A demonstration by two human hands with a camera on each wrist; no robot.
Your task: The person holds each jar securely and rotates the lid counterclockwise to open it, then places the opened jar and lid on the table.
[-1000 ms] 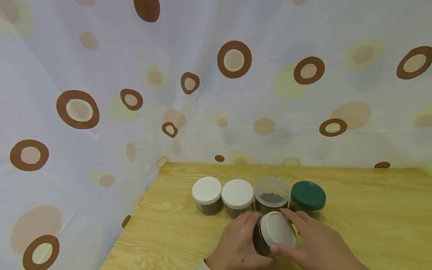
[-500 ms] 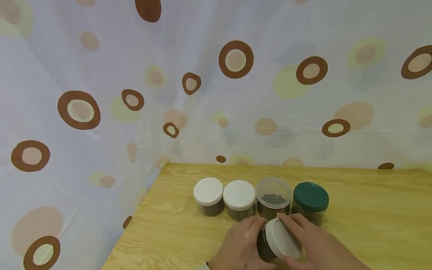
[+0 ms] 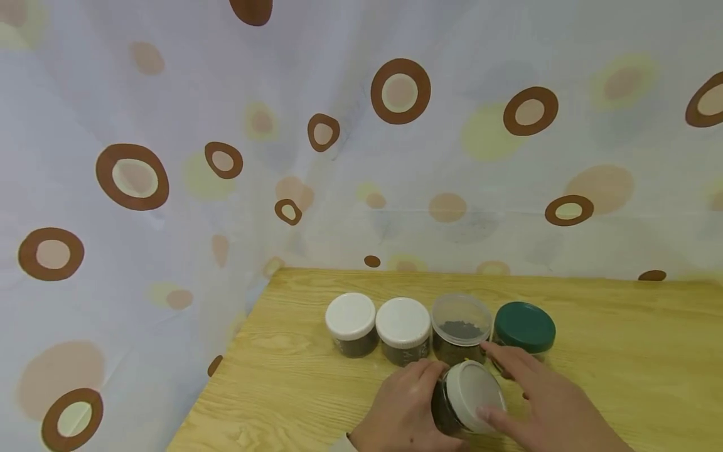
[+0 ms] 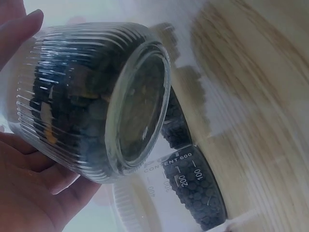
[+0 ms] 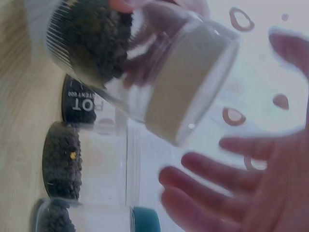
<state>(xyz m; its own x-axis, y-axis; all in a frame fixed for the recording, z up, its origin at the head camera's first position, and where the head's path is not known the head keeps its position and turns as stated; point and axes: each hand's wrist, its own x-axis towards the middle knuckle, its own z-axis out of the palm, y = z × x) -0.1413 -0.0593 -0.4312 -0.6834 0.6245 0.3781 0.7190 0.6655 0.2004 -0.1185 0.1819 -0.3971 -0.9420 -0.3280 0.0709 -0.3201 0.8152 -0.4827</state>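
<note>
ribbed jar (image 4: pixel 91 99), tilted between the hands (image 3: pixel 401 408), white lid (image 3: pixel 476 395) on

The left grip (image 3: pixel 403 407) is curled, the right grip (image 3: pixel 545 398) loosely spread.

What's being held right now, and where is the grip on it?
The left hand holds the ribbed glass jar by its body, below the pale lid. The right hand, near that lid, grips nothing.
</note>
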